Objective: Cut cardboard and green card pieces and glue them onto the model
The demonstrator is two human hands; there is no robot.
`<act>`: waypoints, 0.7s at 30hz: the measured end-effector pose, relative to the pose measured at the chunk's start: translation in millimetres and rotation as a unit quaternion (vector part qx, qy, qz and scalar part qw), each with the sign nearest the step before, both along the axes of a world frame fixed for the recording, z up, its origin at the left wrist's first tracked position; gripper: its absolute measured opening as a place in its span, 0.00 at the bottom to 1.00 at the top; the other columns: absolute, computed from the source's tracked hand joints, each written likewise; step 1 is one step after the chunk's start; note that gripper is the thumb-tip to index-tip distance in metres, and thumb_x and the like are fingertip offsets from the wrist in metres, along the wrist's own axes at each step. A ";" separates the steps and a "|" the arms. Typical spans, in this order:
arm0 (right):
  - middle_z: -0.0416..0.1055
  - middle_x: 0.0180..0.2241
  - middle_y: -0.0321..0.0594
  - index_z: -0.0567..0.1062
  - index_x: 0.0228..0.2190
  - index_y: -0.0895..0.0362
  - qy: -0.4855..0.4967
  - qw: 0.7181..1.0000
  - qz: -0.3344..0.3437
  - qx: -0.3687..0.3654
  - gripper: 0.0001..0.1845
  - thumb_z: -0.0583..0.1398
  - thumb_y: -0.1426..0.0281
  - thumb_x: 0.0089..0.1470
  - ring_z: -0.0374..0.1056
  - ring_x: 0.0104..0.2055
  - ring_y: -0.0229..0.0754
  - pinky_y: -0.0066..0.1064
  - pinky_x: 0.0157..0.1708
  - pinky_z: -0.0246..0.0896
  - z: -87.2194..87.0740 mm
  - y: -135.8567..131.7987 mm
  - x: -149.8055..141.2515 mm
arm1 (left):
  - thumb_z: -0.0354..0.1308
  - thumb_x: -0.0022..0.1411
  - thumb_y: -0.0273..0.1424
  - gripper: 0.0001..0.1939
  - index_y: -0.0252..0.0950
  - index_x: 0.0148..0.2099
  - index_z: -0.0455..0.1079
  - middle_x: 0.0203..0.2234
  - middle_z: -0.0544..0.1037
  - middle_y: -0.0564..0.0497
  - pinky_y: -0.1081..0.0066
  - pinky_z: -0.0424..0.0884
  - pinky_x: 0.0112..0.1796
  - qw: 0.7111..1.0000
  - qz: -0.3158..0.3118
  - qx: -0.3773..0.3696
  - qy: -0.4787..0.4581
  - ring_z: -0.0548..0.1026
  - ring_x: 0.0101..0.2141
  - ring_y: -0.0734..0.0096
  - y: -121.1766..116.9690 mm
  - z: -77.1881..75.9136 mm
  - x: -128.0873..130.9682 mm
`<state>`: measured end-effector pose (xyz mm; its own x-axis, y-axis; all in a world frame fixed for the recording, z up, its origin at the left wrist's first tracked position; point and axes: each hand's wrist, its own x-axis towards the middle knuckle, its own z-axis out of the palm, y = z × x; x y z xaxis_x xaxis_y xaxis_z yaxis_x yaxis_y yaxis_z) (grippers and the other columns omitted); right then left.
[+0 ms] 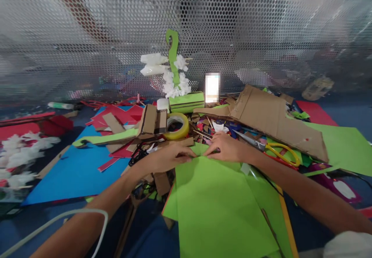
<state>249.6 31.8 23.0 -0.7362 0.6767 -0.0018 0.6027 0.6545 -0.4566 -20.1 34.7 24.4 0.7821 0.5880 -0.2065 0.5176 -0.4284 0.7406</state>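
A large sheet of bright green paper lies in front of me, over more green sheets. My left hand presses its far edge, thumb and fingers bent together on the paper. Beside it my right hand pinches the same edge, the two hands a short gap apart. A narrow strip along that edge looks turned or creased between the fingers. Beyond my left hand lies a roll of yellow tape. Close to my right forearm are scissors with yellow and red handles, their blades pointing towards my right hand.
Cardboard pieces and scraps crowd the middle. Blue paper and red paper lie left, near white fluffy pieces. A green hook-shaped cutout stands before the perforated metal panel. A white cable crosses my left forearm.
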 end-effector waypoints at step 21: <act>0.84 0.37 0.44 0.88 0.40 0.47 -0.030 0.999 -0.018 0.006 0.09 0.67 0.65 0.60 0.74 0.43 0.49 0.39 0.52 0.56 0.6 -1.3 -1.5 | 0.60 0.66 0.38 0.18 0.40 0.55 0.80 0.41 0.86 0.49 0.73 0.70 0.34 0.986 0.165 -0.004 0.026 0.81 0.35 0.64 -32.1 -3.6 -32.5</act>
